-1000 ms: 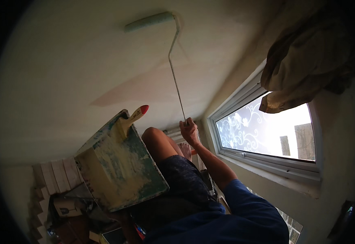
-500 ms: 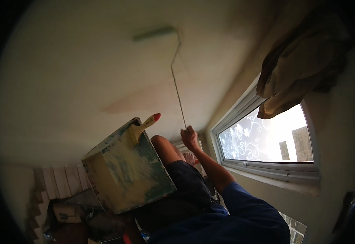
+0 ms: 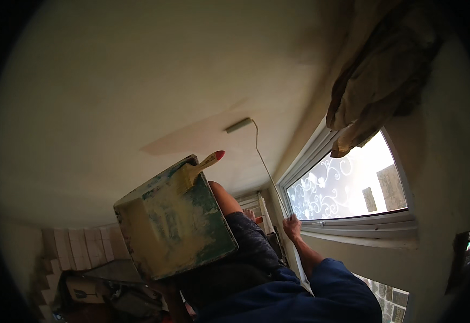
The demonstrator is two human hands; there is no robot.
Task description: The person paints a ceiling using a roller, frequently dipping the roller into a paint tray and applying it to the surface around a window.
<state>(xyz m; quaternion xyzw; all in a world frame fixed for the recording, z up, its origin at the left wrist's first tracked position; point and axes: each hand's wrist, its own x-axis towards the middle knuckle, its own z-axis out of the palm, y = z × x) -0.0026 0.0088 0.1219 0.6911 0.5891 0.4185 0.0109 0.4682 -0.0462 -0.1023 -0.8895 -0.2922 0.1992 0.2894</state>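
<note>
My right hand (image 3: 292, 226) is closed around the lower end of a long-framed paint roller (image 3: 239, 125), its arm stretched out beside the window. The pale roller head lies at the right end of a pinkish patch (image 3: 192, 132) on the cream painted surface. A paint tray (image 3: 178, 218), smeared with cream and green, is tilted in front of my lap. A paintbrush (image 3: 206, 164) with a red-tipped handle rests on the tray's upper right edge. Under the tray's lower edge my left hand (image 3: 162, 288) supports it, its fingers mostly hidden and dark.
To the right is a bright window (image 3: 348, 188) with a scroll pattern and a grey frame. A bunched brown curtain (image 3: 380, 91) hangs over its upper corner. Down at the left are stair steps (image 3: 84, 247) and a cluttered dark area with a cardboard box (image 3: 84, 290).
The roller has come down and to the right, from high on the cream surface to the pinkish patch. My right hand has dropped toward the window sill. The tray stays in place.
</note>
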